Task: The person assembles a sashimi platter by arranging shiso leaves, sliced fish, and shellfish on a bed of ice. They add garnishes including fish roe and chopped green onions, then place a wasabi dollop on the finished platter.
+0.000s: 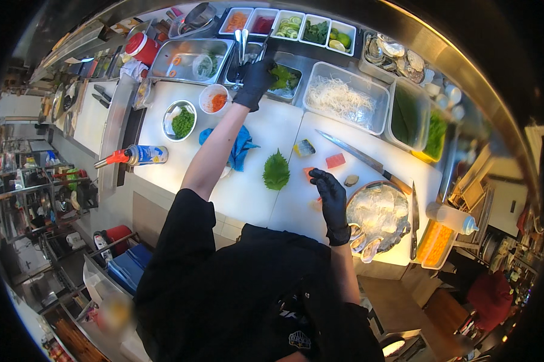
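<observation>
In the head view, two white cutting boards (290,208) meet edge to edge beneath the person's black-gloved hands. The left hand (255,84) reaches across to the far row of containers, beside some upright metal utensils (241,43) and a tub of green leaves (286,76); I cannot tell whether it grips anything. The right hand (331,199) has its fingers curled just beside an orange-pink piece (308,173) on the right board; whether they close on it is hidden.

A single serrated leaf (276,171) lies flat near the seam, with a crumpled blue cloth (243,146) to its left. On the right board are a pink block (335,160), a long knife (351,149) set diagonally and a round tray of ice (377,208) (shells sit at its near edge). A second knife (414,223) lies beside the tray.

A blowtorch (146,155) lies by the left board's outer edge. Beyond, the room holds crowded metal shelving (27,194) at left, a red bin (118,234) below, and a brown table (392,301) at lower right.
</observation>
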### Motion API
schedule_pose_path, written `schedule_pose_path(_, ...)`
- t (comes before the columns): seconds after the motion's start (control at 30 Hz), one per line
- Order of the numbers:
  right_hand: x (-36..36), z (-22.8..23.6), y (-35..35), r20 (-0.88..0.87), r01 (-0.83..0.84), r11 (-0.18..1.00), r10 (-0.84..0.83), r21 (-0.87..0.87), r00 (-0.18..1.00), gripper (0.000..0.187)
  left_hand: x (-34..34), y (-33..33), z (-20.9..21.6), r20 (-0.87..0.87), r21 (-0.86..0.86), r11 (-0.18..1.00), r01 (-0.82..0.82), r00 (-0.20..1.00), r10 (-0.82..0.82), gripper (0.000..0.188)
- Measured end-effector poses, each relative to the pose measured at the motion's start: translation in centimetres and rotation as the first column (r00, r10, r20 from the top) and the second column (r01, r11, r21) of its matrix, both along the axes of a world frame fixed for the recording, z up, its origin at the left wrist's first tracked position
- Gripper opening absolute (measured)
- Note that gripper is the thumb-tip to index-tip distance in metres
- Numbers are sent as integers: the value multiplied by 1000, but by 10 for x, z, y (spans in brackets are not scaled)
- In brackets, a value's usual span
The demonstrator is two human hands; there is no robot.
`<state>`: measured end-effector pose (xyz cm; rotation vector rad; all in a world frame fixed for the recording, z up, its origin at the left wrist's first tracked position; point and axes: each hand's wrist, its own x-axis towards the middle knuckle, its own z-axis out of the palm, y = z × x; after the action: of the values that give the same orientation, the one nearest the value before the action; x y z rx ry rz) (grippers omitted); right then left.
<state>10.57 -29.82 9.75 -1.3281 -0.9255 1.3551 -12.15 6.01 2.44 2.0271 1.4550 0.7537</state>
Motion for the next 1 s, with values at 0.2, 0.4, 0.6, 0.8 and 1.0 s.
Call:
schedule_pose_path(0.2,-6,-6,30,96,40,995,-49,92,994,32,-24,-66,68,581,-196,979,-49,798,156,39)
schedule_pose_path(0.4,-39,1,36,111,138,977,-157,162,981,36,-25,-209,73,641,-452,886,106,729,240,29)
schedule_pose_path(0.6,-50,3,35,384,-4,970,-92,244,919,23,-15,-262,75,654,-479,875,74,695,299,32)
schedule_pose_path(0.8,-49,-8,34,496,-42,942,-137,333,858,17,-7,-269,81,629,-460,880,115,742,232,75)
schedule_pose_path(1.0,-51,-16,35,402,8,966,-115,258,908,14,7,-275,85,646,-373,916,147,750,143,107)
